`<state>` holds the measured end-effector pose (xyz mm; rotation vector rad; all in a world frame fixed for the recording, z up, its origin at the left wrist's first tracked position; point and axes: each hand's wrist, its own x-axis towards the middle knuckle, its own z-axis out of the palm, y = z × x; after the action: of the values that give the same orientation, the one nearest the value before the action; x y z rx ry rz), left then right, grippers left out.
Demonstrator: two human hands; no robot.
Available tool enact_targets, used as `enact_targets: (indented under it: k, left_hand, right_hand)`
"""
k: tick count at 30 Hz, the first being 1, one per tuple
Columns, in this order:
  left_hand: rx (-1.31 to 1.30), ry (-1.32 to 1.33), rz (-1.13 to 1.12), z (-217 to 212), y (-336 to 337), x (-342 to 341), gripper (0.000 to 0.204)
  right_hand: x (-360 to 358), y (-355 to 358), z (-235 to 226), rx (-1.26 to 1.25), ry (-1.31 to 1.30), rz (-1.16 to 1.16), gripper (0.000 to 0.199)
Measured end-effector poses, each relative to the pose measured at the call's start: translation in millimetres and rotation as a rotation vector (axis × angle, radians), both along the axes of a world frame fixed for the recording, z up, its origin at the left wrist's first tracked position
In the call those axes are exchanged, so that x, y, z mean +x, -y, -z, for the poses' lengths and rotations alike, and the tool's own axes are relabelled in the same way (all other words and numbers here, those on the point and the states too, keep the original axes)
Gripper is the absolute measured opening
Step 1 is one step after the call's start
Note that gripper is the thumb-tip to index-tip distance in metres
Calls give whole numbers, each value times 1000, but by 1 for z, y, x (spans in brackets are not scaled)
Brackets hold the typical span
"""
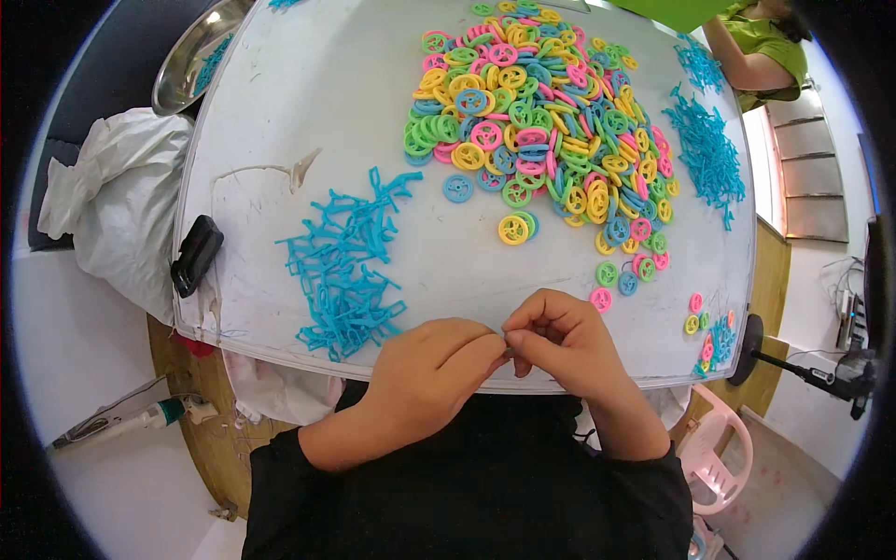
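Observation:
My left hand (431,373) and my right hand (560,343) meet at the near edge of the white table (308,103), fingertips pinched together on something small that the fingers hide. A big heap of pink, yellow, green and blue plastic rings (539,121) covers the far middle of the table. Just left of my hands lies a pile of blue plastic sprue pieces (345,261). A few loose rings (623,273) lie close to my right hand.
A black clip-like object (196,254) sits at the table's left edge beside a white bag (117,201). A metal bowl (191,51) stands far left. More blue sprues (707,154) lie at the right, near another person in green (761,47). A pink stool (717,457) stands lower right.

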<state>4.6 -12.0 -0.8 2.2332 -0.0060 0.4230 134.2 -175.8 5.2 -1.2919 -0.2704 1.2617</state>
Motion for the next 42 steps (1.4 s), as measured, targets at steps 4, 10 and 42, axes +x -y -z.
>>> enact_targets:
  k: [4,10,42]
  left_hand:
    - [-51,-72,-1,2,-5,-1,18]
    - [-294,-198,-154,-2,-9,3,13]
    - [-746,-188,-231,10,6,6,18]
  right_hand:
    - [11,-4,-10,-74,279,-92,13]
    - [47,-40,-1,-167,1576,19,34]
    - [-13,-21,10,202,-5,332,9]
